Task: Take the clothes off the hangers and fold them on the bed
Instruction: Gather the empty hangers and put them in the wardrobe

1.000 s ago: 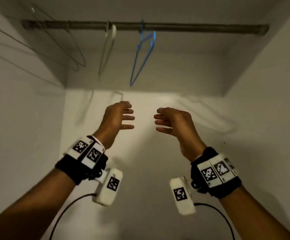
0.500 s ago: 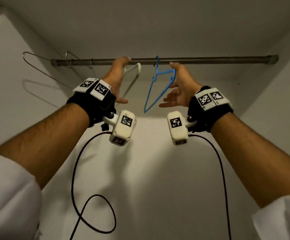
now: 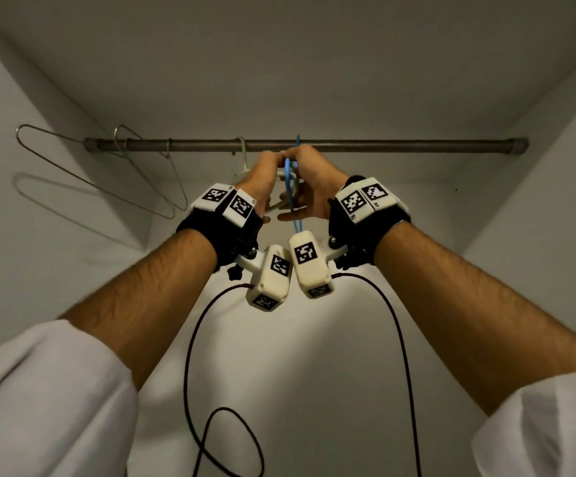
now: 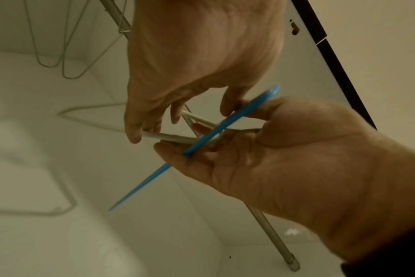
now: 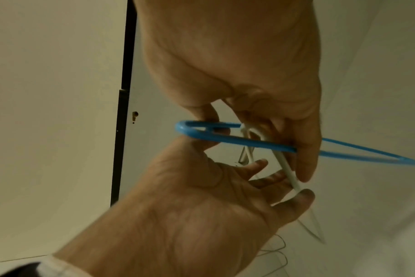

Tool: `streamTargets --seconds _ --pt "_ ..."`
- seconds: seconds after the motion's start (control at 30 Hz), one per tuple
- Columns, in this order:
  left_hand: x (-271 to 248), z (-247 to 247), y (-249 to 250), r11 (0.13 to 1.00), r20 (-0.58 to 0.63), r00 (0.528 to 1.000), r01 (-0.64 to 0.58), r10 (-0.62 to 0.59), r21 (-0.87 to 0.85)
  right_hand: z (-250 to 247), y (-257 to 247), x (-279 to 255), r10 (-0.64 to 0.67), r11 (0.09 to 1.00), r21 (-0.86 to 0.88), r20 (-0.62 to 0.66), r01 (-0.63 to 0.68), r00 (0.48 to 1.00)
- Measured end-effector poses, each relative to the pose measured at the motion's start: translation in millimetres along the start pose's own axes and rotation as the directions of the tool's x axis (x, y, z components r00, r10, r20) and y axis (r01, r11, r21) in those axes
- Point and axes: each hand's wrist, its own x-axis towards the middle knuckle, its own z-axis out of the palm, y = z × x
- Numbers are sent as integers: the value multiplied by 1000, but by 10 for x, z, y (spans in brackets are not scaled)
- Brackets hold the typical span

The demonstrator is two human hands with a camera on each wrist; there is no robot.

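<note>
Both hands meet under the rail (image 3: 314, 145): my left hand (image 3: 262, 177) pinches the white hanger (image 4: 173, 137), my right hand (image 3: 308, 182) grips the blue hanger (image 5: 237, 140). No clothes visible; next I'd unhook them.

This is the inside of a built-in wardrobe in a home. Plain pale walls (image 3: 38, 235) close in on three sides under a low ceiling (image 3: 279, 63), forming a narrow alcove. A metal rail (image 3: 400, 146) spans it wall to wall. On the rail hang bare wire hangers (image 3: 135, 173), a white plastic hanger (image 3: 243, 160) and a blue plastic hanger (image 3: 291, 187). A dark door edge (image 5: 123, 131) borders the opening.
</note>
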Motion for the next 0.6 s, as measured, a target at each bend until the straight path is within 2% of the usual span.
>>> streamTargets --seconds 0.13,0.33,0.6 --pt "-24 -32 50 994 22 996 -84 86 -74 62 -14 -19 -72 994 85 6 71 997" --pt "-42 -56 221 990 83 986 -144 143 11 30 -69 -43 -140 969 200 -37 145 989" --pt "-115 108 219 955 104 964 -257 244 146 -63 -30 -96 -202 966 143 -90 213 975"
